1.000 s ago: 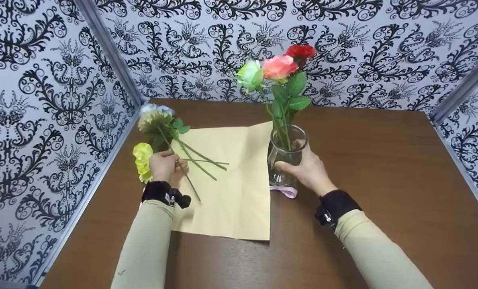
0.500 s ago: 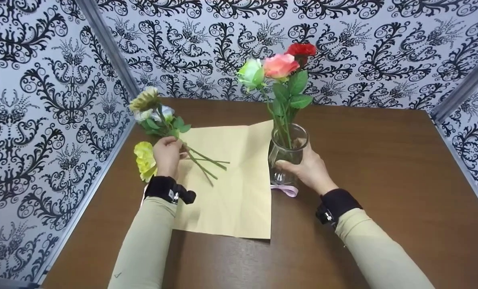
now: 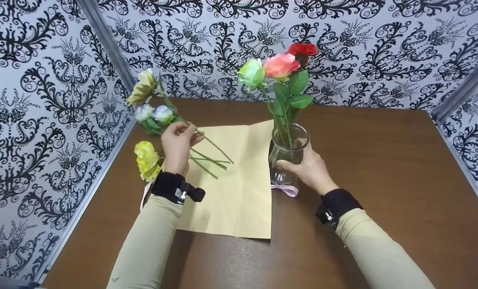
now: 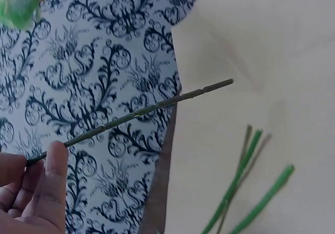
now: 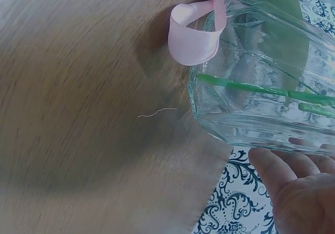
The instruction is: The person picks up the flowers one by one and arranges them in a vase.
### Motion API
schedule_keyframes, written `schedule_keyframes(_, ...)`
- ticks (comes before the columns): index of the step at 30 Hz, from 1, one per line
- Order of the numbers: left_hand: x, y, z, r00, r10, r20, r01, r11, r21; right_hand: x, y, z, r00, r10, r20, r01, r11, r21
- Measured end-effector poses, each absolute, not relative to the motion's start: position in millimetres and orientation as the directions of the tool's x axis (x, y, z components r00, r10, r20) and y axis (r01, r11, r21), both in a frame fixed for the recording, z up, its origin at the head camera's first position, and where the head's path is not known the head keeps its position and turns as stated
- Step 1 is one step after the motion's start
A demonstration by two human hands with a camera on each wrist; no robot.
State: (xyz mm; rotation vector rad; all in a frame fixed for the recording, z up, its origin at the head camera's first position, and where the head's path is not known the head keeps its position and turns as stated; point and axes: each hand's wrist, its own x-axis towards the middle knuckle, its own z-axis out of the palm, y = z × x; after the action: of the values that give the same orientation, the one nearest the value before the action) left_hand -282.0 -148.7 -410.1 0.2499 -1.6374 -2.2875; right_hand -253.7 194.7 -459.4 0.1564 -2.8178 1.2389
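My left hand (image 3: 176,148) pinches the thin green stem of a cream flower (image 3: 142,89) between thumb and fingers. Its bloom tilts up at the back left, and the bare stem end (image 4: 204,89) points right above the paper. Around the clear glass vase (image 3: 280,155), my right hand (image 3: 312,170) has its thumb in front and fingers at the far side. A pale green rose (image 3: 251,74), a coral pink rose (image 3: 280,66) and a red carnation (image 3: 302,49) stand in the vase. Green stem ends (image 5: 246,87) show through its glass.
Pale blue flowers (image 3: 162,114) and a yellow flower (image 3: 146,159) lie at the left, their stems (image 3: 203,166) across creased yellow paper (image 3: 235,204). A pink ribbon loop (image 3: 287,190) lies by the vase base. Patterned walls (image 3: 363,52) bound the brown table (image 3: 383,168).
My left hand has lifted the cream flower and moved right and away from me, swinging its bloom up and its stem end to the right. My right hand stays on the vase.
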Motion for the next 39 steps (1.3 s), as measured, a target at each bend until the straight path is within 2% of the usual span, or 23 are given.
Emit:
schedule_keyframes(11, -266, -117, -377, -0.937, -0.301, 0.179, 0.276, -0.319, 0.907, -254, 195, -460, -0.993, -0.068, 0.094, -0.115, 0.675, -0.728)
schedule_keyframes(27, -242, -98, -334, -0.897, -0.262, 0.356, 0.436, -0.385, 0.814, -253, 194, -458, -0.993, -0.069, 0.092, -0.115, 0.670, -0.733)
schedule_keyframes(39, -233, -84, -320, -0.881, -0.234, 0.410, 0.472, -0.395, 0.788, -253, 195, -460, -0.993, -0.072, 0.099, -0.121, 0.669, -0.734)
